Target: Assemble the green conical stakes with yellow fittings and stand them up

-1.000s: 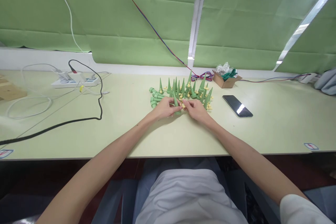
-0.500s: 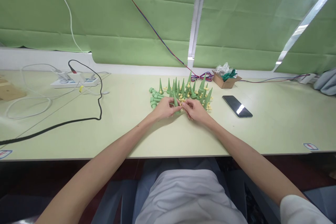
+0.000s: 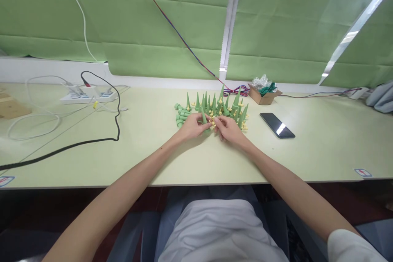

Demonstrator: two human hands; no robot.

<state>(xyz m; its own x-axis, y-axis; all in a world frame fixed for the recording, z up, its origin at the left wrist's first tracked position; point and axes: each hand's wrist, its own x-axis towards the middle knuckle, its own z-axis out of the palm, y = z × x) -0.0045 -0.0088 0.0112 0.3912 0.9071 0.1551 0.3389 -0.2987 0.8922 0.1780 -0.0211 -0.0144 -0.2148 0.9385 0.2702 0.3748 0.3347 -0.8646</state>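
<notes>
Head view shows both hands meeting over a pale yellow-green tabletop [image 3: 196,163], close to its front edge. Fingers of the left hand [image 3: 194,126] are wrapped around a green tapered plastic cone [image 3: 203,115], its point up and slightly tilted. The right hand [image 3: 229,128] has its thumb and fingertips drawn narrow beside a small yellow plastic fitting [image 3: 213,123] at that cone's side; whether they grip it, I cannot tell. Just behind stands a cluster of upright green plastic cones [image 3: 236,100] with yellow fittings among them, and to its left lie several green ribbed plastic pieces [image 3: 183,112]. Farther right rest a black glossy smartphone [image 3: 277,125] and an open brown cardboard box [image 3: 265,98] holding crumpled clear plastic [image 3: 260,81]. At far left sits a white plastic power strip [image 3: 104,97].
</notes>
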